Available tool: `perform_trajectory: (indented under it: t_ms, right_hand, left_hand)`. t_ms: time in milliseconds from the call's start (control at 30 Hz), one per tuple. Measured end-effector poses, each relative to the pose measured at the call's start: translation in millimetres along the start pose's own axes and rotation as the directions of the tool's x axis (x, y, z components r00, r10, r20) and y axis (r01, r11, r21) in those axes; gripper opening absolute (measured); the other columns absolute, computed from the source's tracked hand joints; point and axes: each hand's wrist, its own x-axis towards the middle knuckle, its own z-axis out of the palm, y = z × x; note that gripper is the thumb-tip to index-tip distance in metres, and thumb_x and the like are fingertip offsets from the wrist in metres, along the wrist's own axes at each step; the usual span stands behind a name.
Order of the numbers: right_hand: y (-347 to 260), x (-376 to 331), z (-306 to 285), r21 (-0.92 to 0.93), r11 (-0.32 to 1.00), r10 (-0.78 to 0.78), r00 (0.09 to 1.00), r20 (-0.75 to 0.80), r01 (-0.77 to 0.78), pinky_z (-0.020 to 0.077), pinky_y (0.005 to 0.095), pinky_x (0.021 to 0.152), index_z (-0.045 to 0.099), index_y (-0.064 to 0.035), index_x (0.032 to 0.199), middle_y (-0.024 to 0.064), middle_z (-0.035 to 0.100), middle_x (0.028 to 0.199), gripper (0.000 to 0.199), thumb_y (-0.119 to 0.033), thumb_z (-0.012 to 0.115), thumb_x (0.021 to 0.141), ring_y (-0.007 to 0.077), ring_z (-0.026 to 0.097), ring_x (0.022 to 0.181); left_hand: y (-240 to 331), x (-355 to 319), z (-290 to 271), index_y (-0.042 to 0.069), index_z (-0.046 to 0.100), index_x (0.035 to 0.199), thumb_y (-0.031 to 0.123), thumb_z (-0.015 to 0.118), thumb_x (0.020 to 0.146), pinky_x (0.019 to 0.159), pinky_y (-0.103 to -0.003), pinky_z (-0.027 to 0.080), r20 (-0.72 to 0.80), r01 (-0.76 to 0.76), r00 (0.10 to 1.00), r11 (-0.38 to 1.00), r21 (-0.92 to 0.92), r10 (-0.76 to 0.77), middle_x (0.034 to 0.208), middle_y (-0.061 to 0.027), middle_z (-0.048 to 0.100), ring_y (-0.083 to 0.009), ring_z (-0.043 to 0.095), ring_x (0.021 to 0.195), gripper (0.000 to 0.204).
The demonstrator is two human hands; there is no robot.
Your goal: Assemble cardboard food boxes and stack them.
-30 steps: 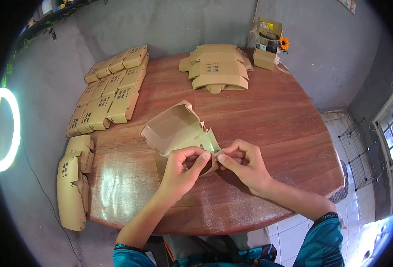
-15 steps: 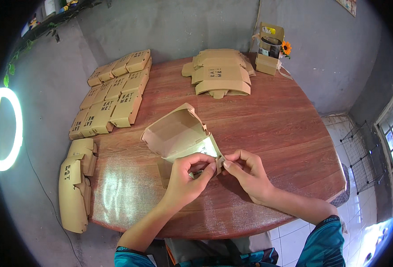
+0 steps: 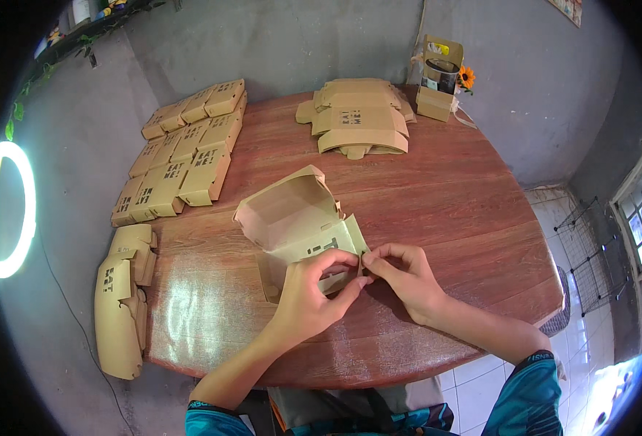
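One half-formed brown cardboard box (image 3: 303, 229) lies near the front middle of the round wooden table (image 3: 452, 203), lid flap raised toward the far side. Both hands work its near right corner. The left hand (image 3: 314, 291) is closed on the front wall, fingers curled over the edge. The right hand (image 3: 404, 272) pinches a small tab at the same corner, thumb and forefinger pressed together; the two hands touch at the fingertips.

Count of other stock: one group of finished boxes (image 3: 183, 156) at the far left of the table, roughly ten in two rows, exact number not certain. One pile of flat blanks (image 3: 357, 120) at the far middle, several sheets, not countable. One stack of blanks (image 3: 121, 298) hanging off the near left edge. One upright carton holder with a tin and an orange flower (image 3: 441, 76) at the far right. One lit ring lamp (image 3: 8, 211) at left.

Against the frame half a second earlier: the hands sit slightly closer together on the corner; box position is unchanged, and all stacks are unchanged.
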Motion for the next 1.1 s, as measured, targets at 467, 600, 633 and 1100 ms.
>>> perform_trajectory:
  t_ms: [467,600,633,1100]
  right_hand:
    - [5,1,-4,-0.151,0.989,-0.003,0.999,0.041,0.009,0.0476,0.0227,0.072,0.071,0.0034,0.103,0.0033,0.07,0.091,0.019,-0.015,0.068,0.098,0.0061,0.06,0.082]
    - [6,1,-4,-0.141,0.989,-0.036,0.998,0.058,0.044,0.0469,0.0221,0.07,0.072,0.0031,0.103,0.0025,0.07,0.09,0.02,-0.015,0.069,0.098,0.0057,0.059,0.081]
    - [5,0,-4,-0.166,0.986,-0.023,0.998,0.054,0.032,0.0479,0.0217,0.071,0.072,0.0036,0.103,0.0033,0.07,0.092,0.019,-0.014,0.07,0.097,0.006,0.061,0.082]
    - [-1,-1,-2,-0.277,0.933,-0.223,0.973,0.062,0.232,0.0563,0.0226,0.071,0.073,0.0063,0.101,0.0149,0.072,0.109,0.013,-0.005,0.069,0.095,0.0108,0.069,0.089]
  left_hand:
    - [-10,1,0,-0.005,0.063,0.108,0.003,0.078,0.087,0.093,-0.033,0.058,0.036,0.131,0.991,0.972,-0.195,-0.127,0.104,-0.0148,0.073,-0.0217,0.073,0.103,0.028]
    - [-10,0,-1,-0.005,0.064,0.111,0.005,0.079,0.086,0.096,-0.032,0.057,0.047,0.131,0.991,0.973,-0.191,-0.124,0.106,-0.014,0.073,-0.0195,0.071,0.104,0.03]
    - [-11,0,-1,-0.005,0.065,0.111,0.004,0.077,0.088,0.095,-0.031,0.056,0.049,0.119,0.993,0.972,-0.201,-0.111,0.107,-0.0133,0.073,-0.0179,0.07,0.104,0.028]
    - [-24,2,-7,-0.003,0.06,0.102,-0.002,0.058,0.098,0.079,-0.022,0.05,0.025,0.178,0.984,0.949,-0.261,-0.178,0.099,-0.0048,0.067,-0.0058,0.062,0.091,0.005]
